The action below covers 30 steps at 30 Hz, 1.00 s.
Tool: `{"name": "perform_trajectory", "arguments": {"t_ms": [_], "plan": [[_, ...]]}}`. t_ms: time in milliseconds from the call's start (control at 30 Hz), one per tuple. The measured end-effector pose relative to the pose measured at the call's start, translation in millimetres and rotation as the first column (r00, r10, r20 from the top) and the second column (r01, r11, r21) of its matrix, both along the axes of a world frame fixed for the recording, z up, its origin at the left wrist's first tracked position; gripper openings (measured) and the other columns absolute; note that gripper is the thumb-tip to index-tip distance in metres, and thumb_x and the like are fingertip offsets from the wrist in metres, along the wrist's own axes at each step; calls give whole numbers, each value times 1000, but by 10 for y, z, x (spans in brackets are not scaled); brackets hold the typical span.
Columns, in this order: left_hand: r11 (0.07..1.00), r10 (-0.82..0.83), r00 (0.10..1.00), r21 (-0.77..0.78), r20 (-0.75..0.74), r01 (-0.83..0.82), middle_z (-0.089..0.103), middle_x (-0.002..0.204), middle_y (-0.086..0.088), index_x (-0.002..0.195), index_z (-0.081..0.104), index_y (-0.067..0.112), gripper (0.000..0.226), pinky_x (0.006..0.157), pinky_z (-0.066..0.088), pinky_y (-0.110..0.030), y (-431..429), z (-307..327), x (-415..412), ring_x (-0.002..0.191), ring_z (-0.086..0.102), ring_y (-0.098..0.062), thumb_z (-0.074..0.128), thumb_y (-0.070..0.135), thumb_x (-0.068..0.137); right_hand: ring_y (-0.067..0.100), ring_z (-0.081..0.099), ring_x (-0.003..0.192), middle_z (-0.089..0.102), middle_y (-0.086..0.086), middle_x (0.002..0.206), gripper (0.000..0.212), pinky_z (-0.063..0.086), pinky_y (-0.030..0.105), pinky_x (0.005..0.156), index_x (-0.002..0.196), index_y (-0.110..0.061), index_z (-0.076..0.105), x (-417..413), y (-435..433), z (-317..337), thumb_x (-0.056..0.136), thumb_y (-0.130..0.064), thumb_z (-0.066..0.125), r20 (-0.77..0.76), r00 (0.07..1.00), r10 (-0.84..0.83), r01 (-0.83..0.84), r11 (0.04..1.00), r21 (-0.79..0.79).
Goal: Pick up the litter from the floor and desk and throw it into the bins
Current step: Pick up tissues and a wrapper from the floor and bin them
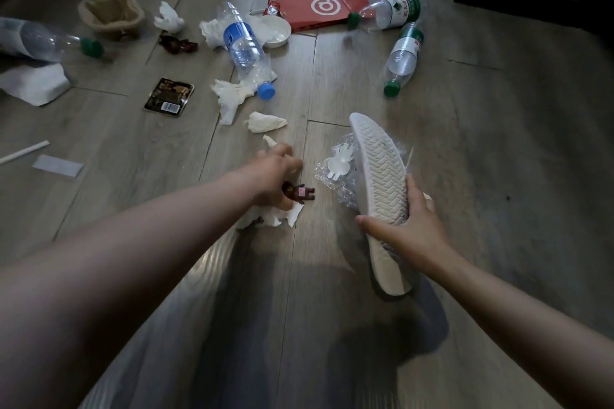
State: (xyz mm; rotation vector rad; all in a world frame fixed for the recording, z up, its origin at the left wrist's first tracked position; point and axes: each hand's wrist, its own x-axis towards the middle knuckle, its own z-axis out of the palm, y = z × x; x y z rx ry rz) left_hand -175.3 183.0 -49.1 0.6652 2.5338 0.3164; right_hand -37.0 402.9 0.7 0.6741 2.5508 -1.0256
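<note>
Left hand (274, 176) fingers curl round tissue (282, 217) and a brown toy (300, 192). Right hand (405, 226) fingers grip a slipper (378, 169). Capped, crushed bottles (247, 50) lie on the floor (498, 143).

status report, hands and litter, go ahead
Left hand gripping crumpled tissue, brown wrapper at its thumb. Right hand holding white slipper, clear plastic against it. Blue-cap bottle, red packet, loose tissue ahead on floor.
</note>
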Motion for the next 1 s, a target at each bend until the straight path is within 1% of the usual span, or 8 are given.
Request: {"name": "perform_trajectory", "arguments": {"t_ms": [133, 233, 400, 600, 667, 767, 933, 1000], "plan": [[980, 73, 997, 186, -33, -66, 37, 127, -3, 111, 58, 19, 44, 95, 48, -36, -62, -82, 211, 111, 49, -27, 76, 21, 71, 28, 31, 135, 20, 2, 151, 129, 37, 54, 106, 150, -42, -2, 2, -59, 53, 46, -73, 67, 13, 1000, -15, 15, 1000, 11], [959, 156, 988, 241, -9, -149, 40, 120, -1, 102, 60, 16, 36, 91, 49, -33, -129, -100, 354, 103, 50, -22, 77, 18, 71, 27, 31, 136, 21, 4, 151, 122, 35, 50, 108, 151, -39, -1, 18, -95, 63, 60, -64, 76, -4, 1000, -17, 17, 1000, 12], [892, 294, 951, 328, 98, -310, 40, 112, 1, 99, 62, 12, 33, 79, 45, -24, -258, 39, 515, 94, 51, -16, 78, 17, 70, 24, 30, 136, 23, 4, 151, 117, 32, 40, 107, 152, -36, 1, 63, -191, 139, 66, -55, 77, -43, 999, 8, -7, 1000, 18], [845, 357, 925, 376, 133, -380, 42, 107, 5, 93, 60, 19, 30, 60, 34, -11, -476, 438, 680, 88, 47, -10, 78, 20, 70, 26, 32, 135, 23, 4, 151, 120, 36, 48, 108, 151, -38, -1, 119, -334, 310, 63, -59, 78, -56, 998, 8, -9, 1000, -21], [835, 361, 923, 395, 130, -382, 43, 106, 5, 91, 61, 21, 29, 59, 34, -11, -557, 609, 740, 85, 49, -8, 79, 21, 69, 25, 32, 134, 24, 2, 150, 125, 38, 48, 106, 151, -40, -2, 145, -406, 419, 55, -66, 75, -53, 998, 23, -24, 999, -29], [799, 394, 910, 440, 131, -409, 45, 104, 4, 89, 63, 23, 30, 66, 40, -14, -682, 882, 764, 88, 52, -10, 81, 21, 66, 24, 35, 131, 25, 1, 148, 132, 41, 47, 104, 150, -42, -1, 118, -487, 617, 42, -75, 67, -57, 998, 23, -23, 1000, -6], [710, 510, 846, 479, 154, -516, 46, 96, 3, 81, 63, 27, 30, 68, 42, -20, -862, 1475, 619, 80, 52, -11, 82, 15, 61, 27, 38, 131, 27, 5, 148, 123, 38, 49, 107, 150, -43, 1, -153, -502, 1090, 56, -65, 78, -27, 999, 29, -30, 999, -19], [682, 552, 818, 476, 163, -555, 47, 98, 2, 81, 64, 27, 29, 63, 40, -12, -907, 1748, 616, 77, 50, -4, 82, 15, 61, 26, 39, 130, 28, 6, 145, 126, 36, 43, 108, 150, -43, 1, -238, -523, 1377, 52, -66, 78, -15, 999, 40, -40, 999, -31]]}}
